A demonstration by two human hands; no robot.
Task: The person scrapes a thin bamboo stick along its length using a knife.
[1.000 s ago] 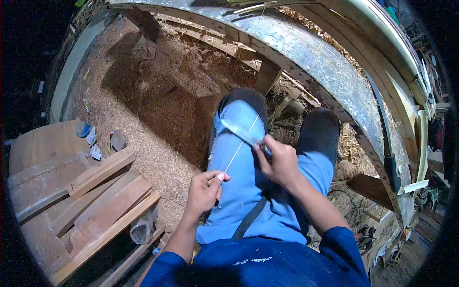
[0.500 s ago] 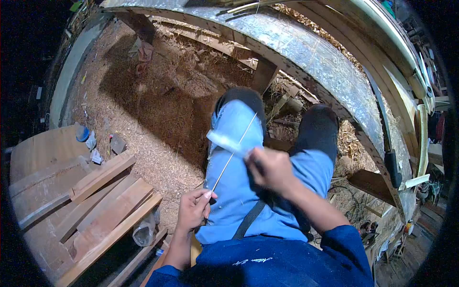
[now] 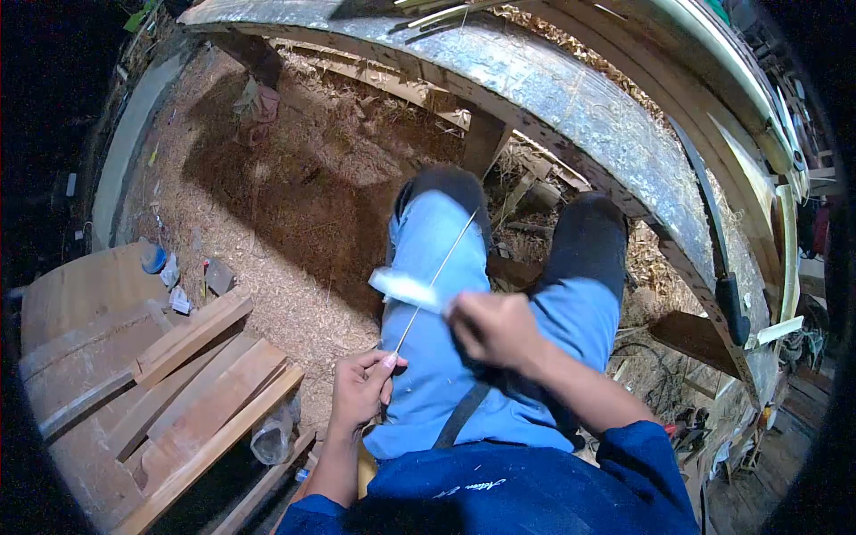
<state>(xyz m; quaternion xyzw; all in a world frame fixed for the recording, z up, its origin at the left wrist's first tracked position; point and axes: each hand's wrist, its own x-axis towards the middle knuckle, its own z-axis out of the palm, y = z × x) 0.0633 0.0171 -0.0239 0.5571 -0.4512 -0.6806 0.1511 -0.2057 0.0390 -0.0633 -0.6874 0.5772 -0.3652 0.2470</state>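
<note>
My left hand (image 3: 364, 385) pinches the near end of a thin, pale stick (image 3: 453, 247), which slants up across my left thigh toward the knee. My right hand (image 3: 495, 328) is closed round what looks like a knife (image 3: 403, 290). Its broad, shiny blade is smeared by motion and lies across the stick, a little beyond my left hand. The handle is hidden inside my right fist. I cannot tell whether the blade touches the stick.
Cut wooden boards (image 3: 214, 392) lie on a wooden surface at the left. A worn bench (image 3: 571, 98) curves beyond my knees, with a dark-handled saw (image 3: 731, 308) at its right. Shavings cover the ground (image 3: 294, 303). A clear plastic cup (image 3: 271, 443) is beside the boards.
My right hand and the blade have moved slightly left and down along the stick, toward my left hand. The left hand keeps its pinch in nearly the same place.
</note>
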